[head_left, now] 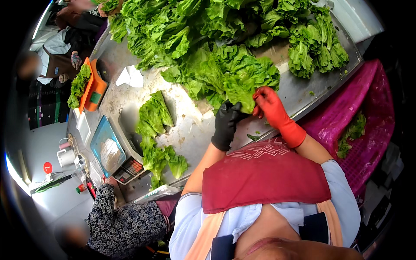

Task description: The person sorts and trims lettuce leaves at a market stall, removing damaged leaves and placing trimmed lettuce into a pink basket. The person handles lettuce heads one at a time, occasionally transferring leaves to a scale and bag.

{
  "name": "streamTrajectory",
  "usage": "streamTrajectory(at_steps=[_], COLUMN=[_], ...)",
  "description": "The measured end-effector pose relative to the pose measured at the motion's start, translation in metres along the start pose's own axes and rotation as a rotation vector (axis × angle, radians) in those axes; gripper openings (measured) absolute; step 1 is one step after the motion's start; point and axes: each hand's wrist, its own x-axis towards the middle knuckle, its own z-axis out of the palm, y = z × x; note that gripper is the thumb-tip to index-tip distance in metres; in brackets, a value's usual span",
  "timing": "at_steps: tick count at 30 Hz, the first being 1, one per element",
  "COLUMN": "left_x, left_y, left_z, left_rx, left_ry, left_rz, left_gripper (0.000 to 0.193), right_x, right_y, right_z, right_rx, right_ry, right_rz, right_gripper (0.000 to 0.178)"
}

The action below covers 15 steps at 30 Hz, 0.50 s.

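A head of green lettuce (239,94) lies at the near edge of the metal table, its stem end toward me. My left hand (226,123), in a black glove, is closed around that stem end. My right hand (272,107), in a red rubber glove, has its fingers bent and pressed together at the right edge of the same lettuce's leaves. The red fingertips are partly hidden. Just beyond my hands rises a large pile of leafy lettuce (182,28). A row of lettuce (155,115) lies to the left of my black glove.
A scale (125,149) with a blue tray stands left. Beyond it is an orange scale (96,86) bearing lettuce. White paper (130,76) lies on the metal table (186,145). A pink plastic bag (368,99) hangs at right. Other people work at the left, one in a patterned sleeve (104,206).
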Motion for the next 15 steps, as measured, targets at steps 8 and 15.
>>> streamTrajectory(at_steps=[8,15], left_x=[0.014,0.014], left_y=[0.032,0.038], left_z=[-0.019,-0.012], left_rx=[0.157,0.013], left_ry=[-0.097,-0.064], left_rz=[-0.077,-0.021], left_gripper=[0.032,0.044], right_x=[0.005,-0.014], right_y=[-0.007,0.002], right_z=[-0.031,0.003], right_rx=[0.667,-0.343], right_ry=[0.230,-0.058], right_rz=[0.116,-0.118], right_gripper=[0.027,0.040])
